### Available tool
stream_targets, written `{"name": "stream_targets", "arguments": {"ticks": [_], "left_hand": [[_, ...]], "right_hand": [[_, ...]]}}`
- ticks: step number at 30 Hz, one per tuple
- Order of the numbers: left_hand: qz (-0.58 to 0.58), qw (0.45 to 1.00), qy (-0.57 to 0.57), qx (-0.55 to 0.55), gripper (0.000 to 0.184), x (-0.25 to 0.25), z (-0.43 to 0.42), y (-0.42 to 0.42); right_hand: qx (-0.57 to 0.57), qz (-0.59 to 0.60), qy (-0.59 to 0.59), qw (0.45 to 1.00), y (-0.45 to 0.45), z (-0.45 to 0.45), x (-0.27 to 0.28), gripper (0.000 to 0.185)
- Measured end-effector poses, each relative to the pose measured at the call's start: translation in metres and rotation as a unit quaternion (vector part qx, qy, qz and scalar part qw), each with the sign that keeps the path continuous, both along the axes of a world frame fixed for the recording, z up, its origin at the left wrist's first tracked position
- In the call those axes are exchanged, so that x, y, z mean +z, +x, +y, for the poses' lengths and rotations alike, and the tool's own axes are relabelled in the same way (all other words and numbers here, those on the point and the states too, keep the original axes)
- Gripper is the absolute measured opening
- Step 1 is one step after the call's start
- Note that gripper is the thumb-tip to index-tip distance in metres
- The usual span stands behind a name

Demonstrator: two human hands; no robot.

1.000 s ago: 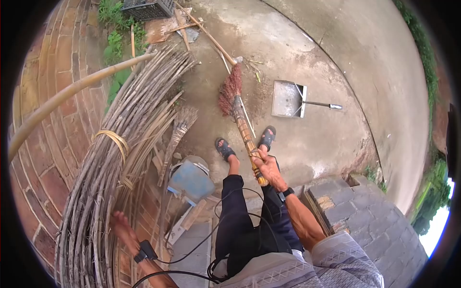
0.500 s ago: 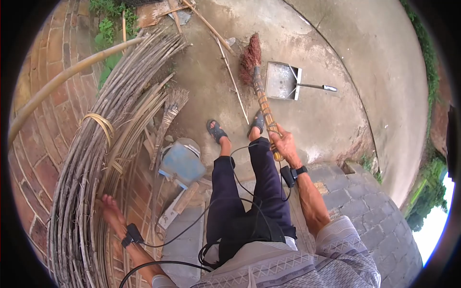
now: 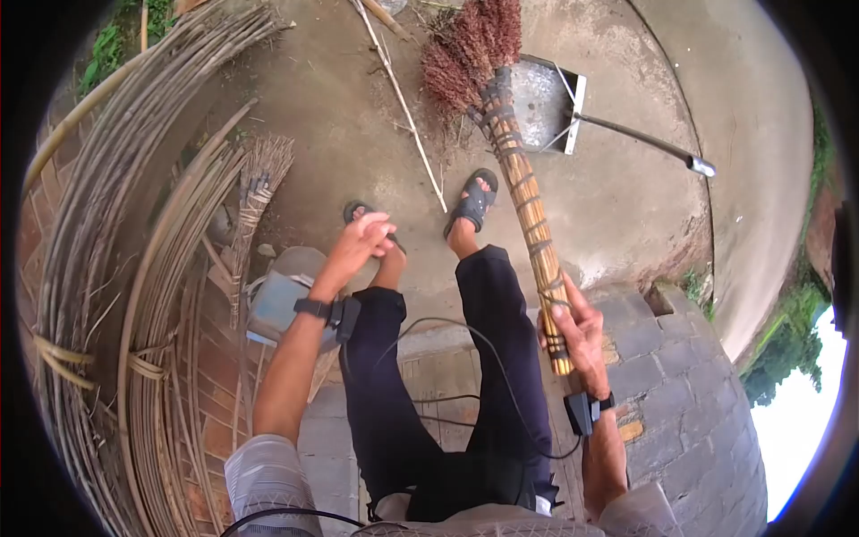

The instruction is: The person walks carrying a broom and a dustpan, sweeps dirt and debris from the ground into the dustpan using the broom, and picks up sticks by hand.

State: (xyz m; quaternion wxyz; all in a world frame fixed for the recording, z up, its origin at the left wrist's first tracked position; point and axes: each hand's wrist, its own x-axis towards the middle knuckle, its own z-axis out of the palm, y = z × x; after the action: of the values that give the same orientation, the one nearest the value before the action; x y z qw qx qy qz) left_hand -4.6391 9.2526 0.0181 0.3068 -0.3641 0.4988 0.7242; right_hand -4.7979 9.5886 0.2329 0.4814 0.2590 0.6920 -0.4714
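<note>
My right hand is wrapped round the lower handle of a broom, near its end. The handle is bound with dark strips, and its reddish-brown bristle head points away from me, overlapping a metal dustpan in the view. My left hand hangs in the air in front of my left sandal, its fingers loosely bent and slightly apart, with nothing visible in them. The dustpan's long handle reaches to the right.
Tied bundles of long sticks curve along the left side. A smaller twig broom leans beside them, above a blue-grey container. One thin stick lies on the concrete ahead of my feet. Grey brick paving is at the right.
My left hand has come away from the stick bundle, up and to the right. The broom has been raised closer to me in my right hand. The whole view has shifted.
</note>
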Motion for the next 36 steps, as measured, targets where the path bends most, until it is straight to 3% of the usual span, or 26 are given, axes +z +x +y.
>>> {"name": "stream_targets", "arguments": {"ticks": [3,6,11,13,16,17,19,21,29,31,36], "left_hand": [[-0.036,0.993,-0.076,-0.086,0.059,-0.127,0.035,-0.041],[-0.069,0.991,-0.090,-0.071,0.070,-0.198,0.076,-0.052],[-0.101,0.991,-0.081,0.029,0.079,-0.239,0.110,-0.079],[-0.126,0.977,-0.035,0.170,0.073,-0.249,0.112,-0.088],[-0.130,0.973,0.011,0.191,0.057,-0.247,0.108,-0.097],[-0.123,0.974,0.005,0.188,0.057,-0.236,0.107,-0.100],[-0.050,0.987,0.014,0.150,0.038,-0.194,0.097,-0.100],[-0.044,0.978,0.027,0.203,0.029,-0.146,0.086,-0.095],[-0.006,0.985,-0.058,0.160,0.023,0.124,0.020,-0.130],[0.026,0.986,-0.098,0.133,0.023,0.194,-0.001,-0.157],[0.176,0.946,-0.202,0.180,0.022,0.335,-0.080,-0.236]], "right_hand": [[-0.040,-0.003,0.004,0.999,0.006,0.014,-0.010,0.069],[-0.088,-0.018,-0.024,0.996,0.009,0.025,-0.021,0.074],[-0.167,-0.027,-0.009,0.985,0.021,0.027,-0.030,0.082],[-0.182,-0.020,0.002,0.983,0.025,0.025,-0.031,0.083],[-0.168,-0.009,-0.010,0.986,0.028,0.026,-0.028,0.085],[-0.171,-0.004,-0.018,0.985,0.030,0.027,-0.027,0.085],[-0.161,0.025,-0.030,0.986,0.037,0.026,-0.026,0.083],[-0.147,0.048,-0.034,0.987,0.044,0.025,-0.022,0.077],[-0.133,0.032,-0.067,0.988,0.046,0.019,0.031,0.062],[-0.166,-0.032,-0.057,0.984,0.036,0.017,0.050,0.060],[-0.150,-0.049,-0.081,0.984,0.017,0.022,0.076,0.056]]}}
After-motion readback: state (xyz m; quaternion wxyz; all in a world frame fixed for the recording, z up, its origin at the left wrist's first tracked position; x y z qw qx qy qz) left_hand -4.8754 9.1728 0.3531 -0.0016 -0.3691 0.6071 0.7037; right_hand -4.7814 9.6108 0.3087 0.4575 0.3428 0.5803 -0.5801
